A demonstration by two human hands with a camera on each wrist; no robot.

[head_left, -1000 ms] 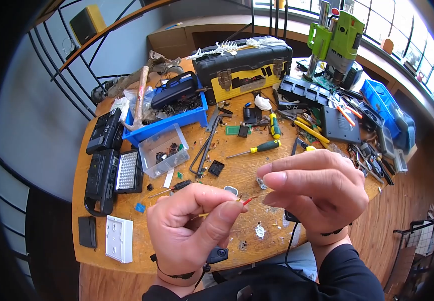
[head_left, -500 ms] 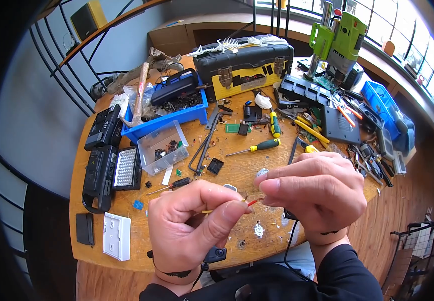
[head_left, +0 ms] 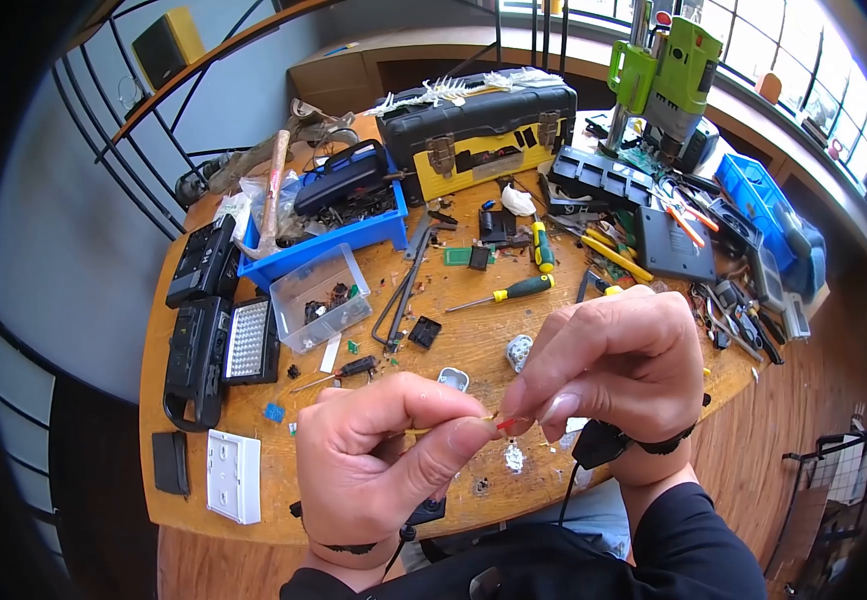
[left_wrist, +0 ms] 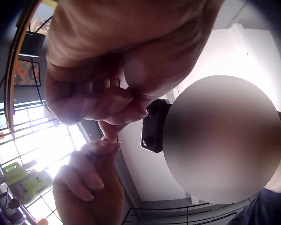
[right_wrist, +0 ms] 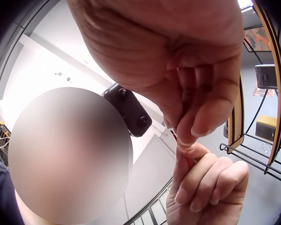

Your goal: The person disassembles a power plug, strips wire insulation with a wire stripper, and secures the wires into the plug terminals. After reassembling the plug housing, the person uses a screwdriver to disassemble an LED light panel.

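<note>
Spanning the head view, a round wooden table (head_left: pixel 513 345) stands by a railing, with windows at the far right.
Left edge: black cases (head_left: pixel 198 300), LED panel (head_left: pixel 250 340), white switch plate (head_left: pixel 232 476).
Centre-left: blue bin (head_left: pixel 338 240), hammer (head_left: pixel 270 195), clear box (head_left: pixel 321 297).
Centre: black-and-yellow toolbox (head_left: pixel 478 130), green-handled screwdriver (head_left: pixel 513 292).
Right: green drill press (head_left: pixel 663 80), pliers, blue crate (head_left: pixel 753 195).
Left hand (head_left: pixel 378 465): fingers curled, thumb and forefinger pinching a thin red wire (head_left: pixel 502 424), with what seems a yellow strand behind.
Right hand (head_left: pixel 618 365): fingertips closed narrowly on the wire's free end.
Wire: held above the table's near edge, bridging the two pinches, fingertips almost touching.
</note>
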